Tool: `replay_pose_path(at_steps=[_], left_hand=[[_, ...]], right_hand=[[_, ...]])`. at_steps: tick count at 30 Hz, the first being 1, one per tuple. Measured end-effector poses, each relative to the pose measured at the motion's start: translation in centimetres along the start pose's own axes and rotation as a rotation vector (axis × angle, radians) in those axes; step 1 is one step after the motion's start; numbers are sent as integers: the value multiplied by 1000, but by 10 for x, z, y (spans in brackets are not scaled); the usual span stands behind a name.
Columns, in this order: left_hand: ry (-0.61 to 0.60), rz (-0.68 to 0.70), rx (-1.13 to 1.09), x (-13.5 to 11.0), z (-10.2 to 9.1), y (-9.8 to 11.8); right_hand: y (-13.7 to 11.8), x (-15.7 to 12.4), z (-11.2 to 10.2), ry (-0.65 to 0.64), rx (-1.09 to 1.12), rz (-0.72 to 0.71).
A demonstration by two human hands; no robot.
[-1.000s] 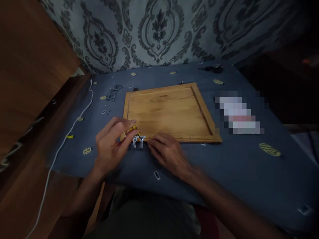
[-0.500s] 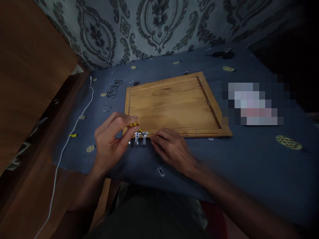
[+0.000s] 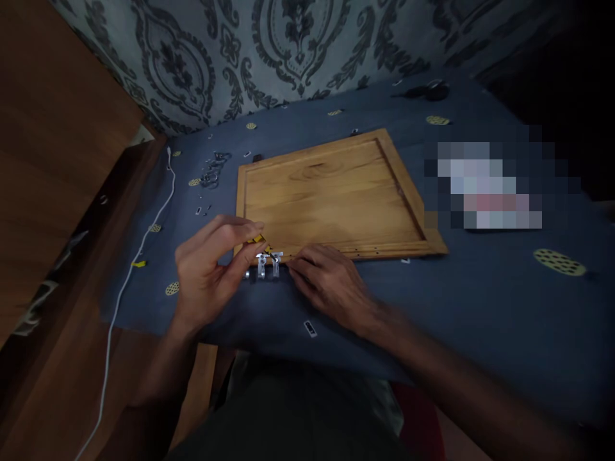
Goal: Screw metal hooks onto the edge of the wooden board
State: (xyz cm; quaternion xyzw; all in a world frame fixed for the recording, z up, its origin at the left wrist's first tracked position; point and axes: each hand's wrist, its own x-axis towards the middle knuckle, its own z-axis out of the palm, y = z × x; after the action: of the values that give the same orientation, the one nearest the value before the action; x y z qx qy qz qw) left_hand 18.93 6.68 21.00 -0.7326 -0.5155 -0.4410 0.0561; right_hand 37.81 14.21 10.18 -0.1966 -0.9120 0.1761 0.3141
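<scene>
A wooden framed board lies flat on a blue cloth. At its near left corner my left hand pinches a small yellow-handled tool, its tip down at a shiny metal hinge on the board's front edge. Just right of the hinge my right hand rests on the cloth, its fingers curled and pressed against the edge; what they hold, if anything, is hidden.
Small metal fittings lie scattered at the back left. A white cable runs along the cloth's left side. One small metal piece sits near the front edge. A blurred patch covers something at the right. Patterned wallpaper stands behind.
The view has shifted a little, so the board sits slightly higher in the picture. Both hands stay at the hinge on the board's near left corner.
</scene>
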Motion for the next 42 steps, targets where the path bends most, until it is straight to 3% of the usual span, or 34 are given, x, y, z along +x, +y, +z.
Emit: replay_pose_path(at_steps=[42], left_hand=[[-179,-16,-146,4,-14,-13]], right_hand=[[0,1,1,0,-31,-11]])
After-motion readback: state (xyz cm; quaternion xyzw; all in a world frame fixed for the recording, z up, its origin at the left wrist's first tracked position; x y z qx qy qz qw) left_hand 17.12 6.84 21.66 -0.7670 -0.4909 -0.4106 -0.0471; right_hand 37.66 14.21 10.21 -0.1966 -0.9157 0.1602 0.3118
